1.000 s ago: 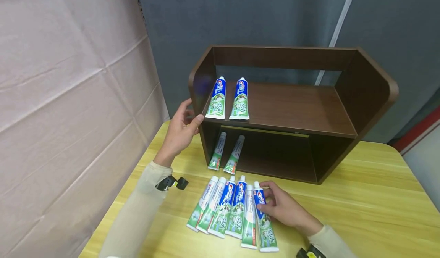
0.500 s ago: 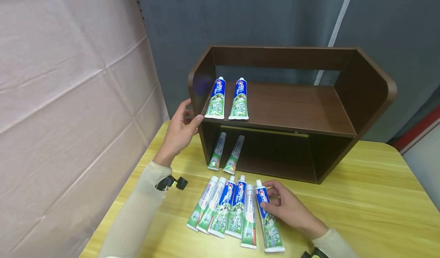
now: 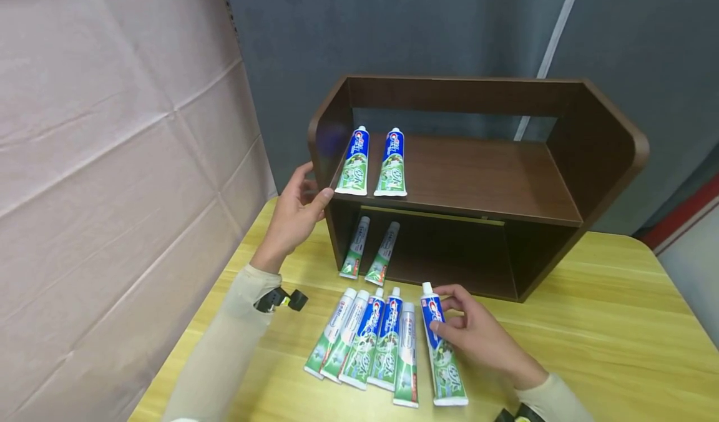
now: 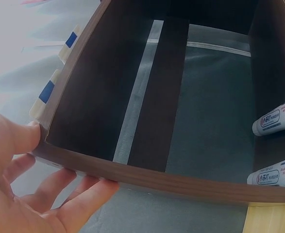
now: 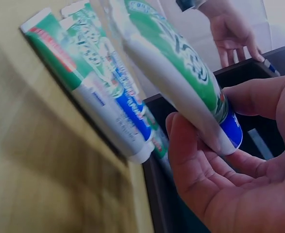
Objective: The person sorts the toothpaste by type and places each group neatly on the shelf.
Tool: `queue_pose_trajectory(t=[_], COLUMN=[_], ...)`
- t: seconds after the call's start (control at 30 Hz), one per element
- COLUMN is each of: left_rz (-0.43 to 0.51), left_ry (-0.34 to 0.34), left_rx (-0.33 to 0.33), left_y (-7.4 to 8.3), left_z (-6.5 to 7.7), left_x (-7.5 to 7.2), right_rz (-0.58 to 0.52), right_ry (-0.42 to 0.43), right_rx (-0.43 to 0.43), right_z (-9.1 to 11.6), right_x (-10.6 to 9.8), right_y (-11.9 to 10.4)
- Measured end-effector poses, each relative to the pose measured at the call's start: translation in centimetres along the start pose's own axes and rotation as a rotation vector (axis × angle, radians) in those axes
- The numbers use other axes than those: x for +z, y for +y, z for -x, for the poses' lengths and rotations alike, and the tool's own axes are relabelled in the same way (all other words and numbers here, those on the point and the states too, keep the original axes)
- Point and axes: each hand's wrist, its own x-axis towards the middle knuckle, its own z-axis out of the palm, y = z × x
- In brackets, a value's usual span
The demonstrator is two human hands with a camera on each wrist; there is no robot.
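Note:
My right hand (image 3: pixel 483 338) pinches a blue-and-green toothpaste tube (image 3: pixel 444 363) between thumb and fingers. In the right wrist view this tube (image 5: pixel 176 63) is tilted and raised off the table. Left of it lies a row of several toothpaste tubes (image 3: pixel 387 347), some blue and green, some white and green. At the left side panel of the dark brown shelf (image 3: pixel 483 172), my left hand (image 3: pixel 294 216) holds on, thumb at the front edge and fingers along the outer face. Two blue-and-green tubes (image 3: pixel 392 166) lie on the upper board, and two white-and-green tubes (image 3: pixel 383 253) lie in the lower compartment.
The shelf stands at the back of a yellow wood-grain table (image 3: pixel 606 322). A pale cloth wall (image 3: pixel 123 160) runs along the left, and a dark grey curtain (image 3: pixel 415 29) hangs behind. Each wrist wears a small black camera (image 3: pixel 281 299).
My right hand has moved the held toothpaste tube right, away from the row, and slightly up. My left hand has stayed at the shelf's side.

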Motion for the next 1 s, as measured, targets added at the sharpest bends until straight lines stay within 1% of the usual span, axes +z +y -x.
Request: queue_pose_trajectory(t=[0.13,0.27,0.37,0.6,0.7,0.83,1.0], left_rz=[0.002,-0.003,-0.011,-0.033,-0.041,-0.044,-0.048], left_ry=[0.005,0.008,0.01,0.022,0.022,0.018,0.016], left_rx=[-0.009,-0.015,-0.016,-0.035,-0.038,-0.027,-0.021], left_y=[0.0,-0.1,-0.1,-0.2,-0.1,-0.1,0.0], left_z=[0.0,0.0,0.1,0.1,0.1,0.1,0.0], left_x=[-0.1,0.0,0.0,0.2,0.3,0.3,0.3], right_rz=[0.006,-0.012,-0.021,-0.003,0.008,0.023,0.013], right_ry=[0.005,0.009,0.026,0.067,0.073,0.088,0.1], right_rx=[-0.025,-0.076,-0.108,-0.177,-0.194,-0.211,-0.235], right_z=[0.2,0.6,0.9,1.1,1.1,1.0,0.8], right_x=[-0.2,-0.6,-1.0,-1.6,-1.7,-1.9,-2.0], right_y=[-1.1,-2.4,-3.3,-5.5,-6.3,-7.6,-9.2])
